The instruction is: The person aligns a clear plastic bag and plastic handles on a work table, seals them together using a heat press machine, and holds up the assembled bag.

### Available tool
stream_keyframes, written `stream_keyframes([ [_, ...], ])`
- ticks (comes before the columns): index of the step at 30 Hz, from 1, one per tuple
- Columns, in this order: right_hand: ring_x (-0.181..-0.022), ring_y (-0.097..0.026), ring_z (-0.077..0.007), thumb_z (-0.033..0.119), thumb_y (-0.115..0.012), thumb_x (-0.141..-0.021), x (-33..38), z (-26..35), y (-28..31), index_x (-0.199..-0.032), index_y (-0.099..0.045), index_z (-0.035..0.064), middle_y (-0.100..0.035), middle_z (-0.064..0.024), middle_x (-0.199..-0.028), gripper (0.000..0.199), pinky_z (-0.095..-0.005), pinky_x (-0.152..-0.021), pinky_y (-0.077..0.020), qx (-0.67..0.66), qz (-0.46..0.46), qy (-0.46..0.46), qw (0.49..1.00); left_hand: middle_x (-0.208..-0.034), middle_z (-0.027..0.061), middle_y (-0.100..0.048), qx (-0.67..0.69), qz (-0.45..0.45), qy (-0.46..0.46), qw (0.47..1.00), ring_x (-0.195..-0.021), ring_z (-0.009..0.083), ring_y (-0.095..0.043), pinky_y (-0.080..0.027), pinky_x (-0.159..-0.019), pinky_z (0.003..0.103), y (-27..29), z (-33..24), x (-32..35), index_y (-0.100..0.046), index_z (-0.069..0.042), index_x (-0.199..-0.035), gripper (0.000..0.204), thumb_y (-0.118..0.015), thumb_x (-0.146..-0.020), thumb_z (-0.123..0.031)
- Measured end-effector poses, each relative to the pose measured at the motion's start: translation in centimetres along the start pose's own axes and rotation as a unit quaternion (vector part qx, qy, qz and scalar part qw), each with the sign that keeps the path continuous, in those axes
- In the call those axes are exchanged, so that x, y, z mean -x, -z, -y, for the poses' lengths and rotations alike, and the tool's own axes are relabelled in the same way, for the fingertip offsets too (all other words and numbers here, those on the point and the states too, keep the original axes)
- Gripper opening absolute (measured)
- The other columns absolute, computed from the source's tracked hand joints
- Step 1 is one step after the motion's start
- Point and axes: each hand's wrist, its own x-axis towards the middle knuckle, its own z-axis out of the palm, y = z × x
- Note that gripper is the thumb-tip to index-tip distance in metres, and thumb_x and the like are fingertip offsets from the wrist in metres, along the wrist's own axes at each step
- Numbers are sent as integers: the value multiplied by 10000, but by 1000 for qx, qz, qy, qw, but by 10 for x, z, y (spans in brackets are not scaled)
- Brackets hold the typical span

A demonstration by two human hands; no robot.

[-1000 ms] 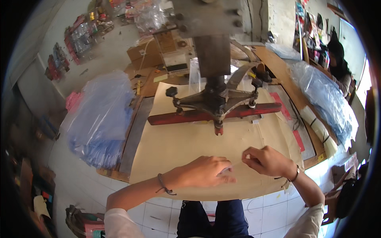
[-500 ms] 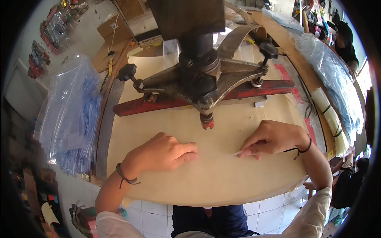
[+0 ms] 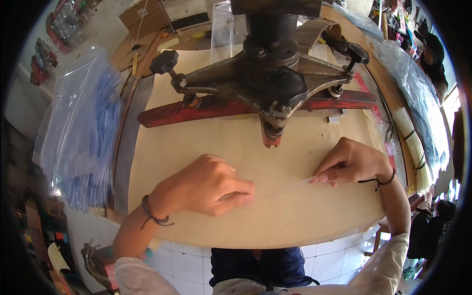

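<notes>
Currently, a clear strip is held over a desk

Largely, the desk is covered by a broad tan sheet, whose near edge is curved by the lens. Above its far half, a dark metal press is set, fitted with black knobs; beneath its arms a long red bar is carried crosswise. At the left side, a tall heap of clear bluish bags is stacked, and at the right side a pile of clear plastic is spread. Beyond the sheet, at the far left, a cardboard box is placed. Near the right edge, a pale bundle is bound with dark ties.

Over the near half of the sheet, in front of the press, both hands are raised. By the left hand, the strip's faint, blurred end is pinched between thumb and forefinger; by the right hand, its other end is gripped at the fingertips. Between them, the strip is slanted, with its right end farther from the body. A dark band is worn on each wrist. Beyond the right hand, a small white piece is seen near the red bar.
</notes>
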Motion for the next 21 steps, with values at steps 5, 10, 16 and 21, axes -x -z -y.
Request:
stream_keyframes([
  [5, -692, -737, -143, 198, -710, -964, 2, 5, -1, -1091, -778, 27, -775, -96, -860, 224, -241, -587, -527, 18, -13, -29, 999, -557, 69, -513, 11, -7, 3, 1000, -549, 272, -542, -433, -558, 398, -3, 2, 0, -705, -119, -841, 101, -710, -885, -210],
  [10, -674, -727, -132, 202, -729, -951, 5, 5, -4, -1079, -787, 39, -770, -90, -832, 215, -245, -521, -519, 6, -26, -27, 999, -556, 78, -535, 17, -20, 10, 1000, -547, 277, -559, -439, -553, 404, -4, -1, 3, -705, -111, -851, 91, -700, -884, -195],
  [16, -583, -678, -116, 193, -738, -943, 4, 2, -3, -1051, -789, 31, -751, -76, -778, 201, -242, -442, -481, -7, -29, -21, 999, -575, 93, -583, 8, -20, 8, 1000, -554, 285, -586, -451, -550, 408, -6, -1, 4, -713, -99, -858, 98, -695, -889, -190],
  [21, -611, -695, -110, 228, -738, -942, 8, -5, 1, -1061, -793, 51, -748, -73, -754, 221, -235, -445, -482, -10, -24, -47, 999, -586, 89, -596, -2, -31, -9, 999, -563, 282, -597, -463, -550, 402, -9, 1, 2, -717, -99, -863, 94, -689, -895, -183],
])
